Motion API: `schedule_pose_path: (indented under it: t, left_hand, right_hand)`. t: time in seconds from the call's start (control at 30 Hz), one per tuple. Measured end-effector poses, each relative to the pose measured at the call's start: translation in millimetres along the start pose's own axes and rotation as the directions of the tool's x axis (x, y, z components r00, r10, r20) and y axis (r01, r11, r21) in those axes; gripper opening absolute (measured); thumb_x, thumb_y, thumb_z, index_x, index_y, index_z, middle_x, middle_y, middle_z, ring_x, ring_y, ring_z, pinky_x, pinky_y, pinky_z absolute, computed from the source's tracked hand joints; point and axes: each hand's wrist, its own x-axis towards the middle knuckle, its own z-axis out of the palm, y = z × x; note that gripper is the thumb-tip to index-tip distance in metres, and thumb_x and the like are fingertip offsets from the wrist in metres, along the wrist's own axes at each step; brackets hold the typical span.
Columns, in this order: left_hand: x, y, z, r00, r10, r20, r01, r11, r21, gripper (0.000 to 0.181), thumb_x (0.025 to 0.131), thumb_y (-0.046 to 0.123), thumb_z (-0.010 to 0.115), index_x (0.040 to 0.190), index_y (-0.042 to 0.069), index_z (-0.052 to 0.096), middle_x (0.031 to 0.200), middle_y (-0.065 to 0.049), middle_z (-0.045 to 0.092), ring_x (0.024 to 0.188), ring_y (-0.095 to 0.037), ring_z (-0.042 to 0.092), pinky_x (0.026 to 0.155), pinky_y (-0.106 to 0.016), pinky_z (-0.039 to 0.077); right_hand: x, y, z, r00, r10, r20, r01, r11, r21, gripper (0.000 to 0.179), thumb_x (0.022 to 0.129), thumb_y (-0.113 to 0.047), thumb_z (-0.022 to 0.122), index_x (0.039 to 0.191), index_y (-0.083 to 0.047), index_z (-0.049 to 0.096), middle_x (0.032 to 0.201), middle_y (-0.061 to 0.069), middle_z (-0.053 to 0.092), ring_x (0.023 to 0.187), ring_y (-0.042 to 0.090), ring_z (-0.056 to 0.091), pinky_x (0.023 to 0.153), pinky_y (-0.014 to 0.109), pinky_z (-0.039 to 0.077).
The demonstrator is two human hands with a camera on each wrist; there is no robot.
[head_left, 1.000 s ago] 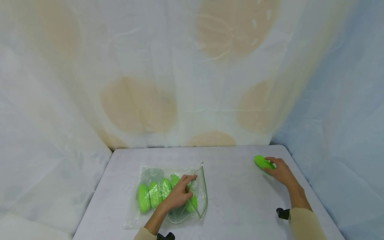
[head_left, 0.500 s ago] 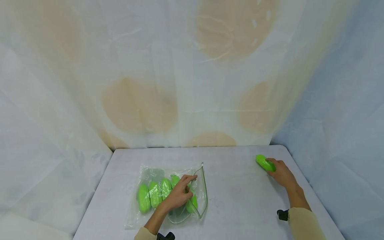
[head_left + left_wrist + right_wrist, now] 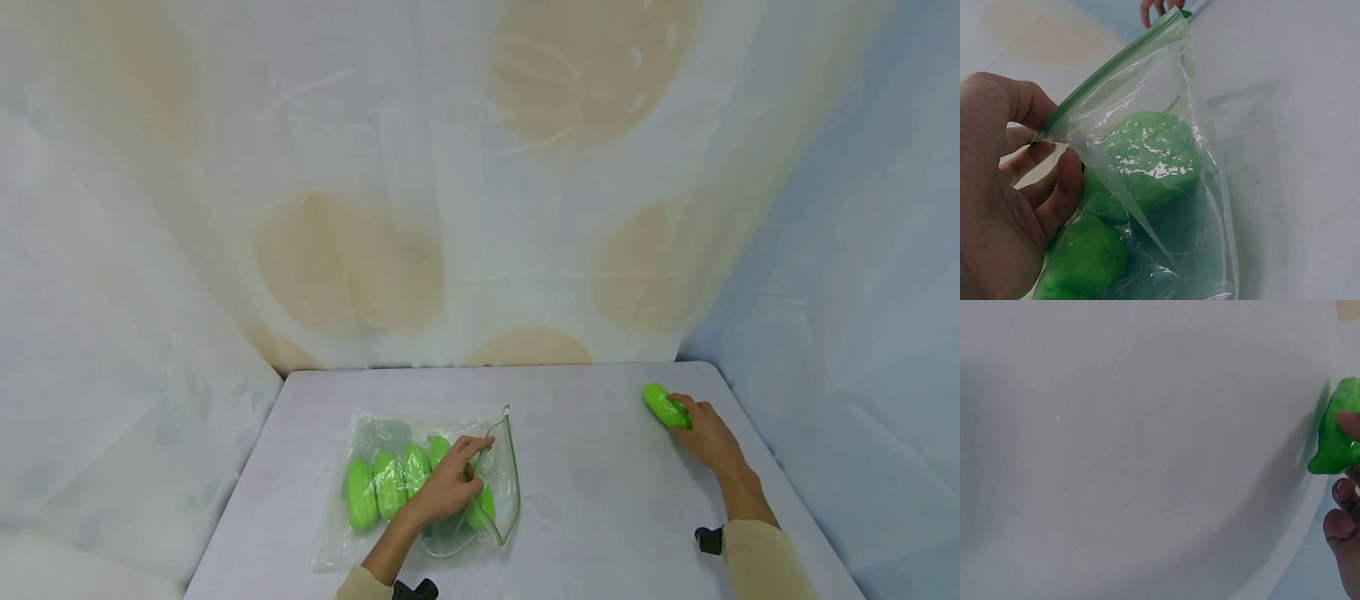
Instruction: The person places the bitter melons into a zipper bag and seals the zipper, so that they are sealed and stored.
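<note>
A clear zip bag (image 3: 337, 542) with a green closure strip lies at the left of the table, its mouth gaping to the right. Several bright green, cucumber-shaped vegetables (image 3: 362, 496) sit inside it side by side. My left hand (image 3: 446, 483) reaches over the bag and grips its mouth edge; in the left wrist view the fingers bend around the green strip (image 3: 1110, 69). Near the far right corner, my right hand (image 3: 708, 435) holds another green cucumber-shaped vegetable (image 3: 663, 406) between thumb and fingers. Its bumpy skin and tapered end show in the right wrist view, with a shadow on the table below.
The pale table (image 3: 585, 500) has rounded far corners. A patterned sheet (image 3: 480, 275) hangs behind its far edge, and blue-white sheets (image 3: 862, 333) rise along its sides. A black wrist camera (image 3: 708, 539) sits by the right sleeve.
My right hand has taken a firmer grip on the vegetable and shifted it slightly right and toward the far edge. The left hand and the bag stay nearly still.
</note>
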Motion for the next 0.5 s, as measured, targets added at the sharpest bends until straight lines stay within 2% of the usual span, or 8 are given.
schedule_pose_path:
  t: [0.37, 0.5]
  left_hand:
    - [1.0, 0.8, 1.3, 1.000, -0.001, 0.000, 0.001, 1.000, -0.012, 0.071, 0.086, -0.001, 0.058, 0.153, 0.013, 0.043, 0.135, -0.003, 0.048, 0.078, -0.010, 0.051, 0.060, -0.024, 0.047]
    - [1.4, 0.0, 0.7, 1.000, -0.007, 0.002, 0.007, 1.000, -0.009, 0.071, 0.086, 0.000, 0.058, 0.153, 0.015, 0.043, 0.136, -0.001, 0.048, 0.078, -0.009, 0.051, 0.060, -0.024, 0.048]
  right_hand:
    - [0.5, -4, 4, 0.999, -0.041, -0.015, 0.042, 0.993, 0.106, 0.067, 0.093, -0.015, 0.069, 0.151, -0.005, 0.037, 0.133, 0.034, 0.046, 0.121, 0.052, 0.047, 0.095, 0.067, 0.040]
    - [-1.3, -12, 6, 0.997, -0.075, -0.027, 0.078, 0.987, 0.142, 0.066, 0.093, -0.017, 0.070, 0.151, -0.008, 0.039, 0.132, 0.033, 0.049, 0.120, 0.050, 0.049, 0.092, 0.064, 0.043]
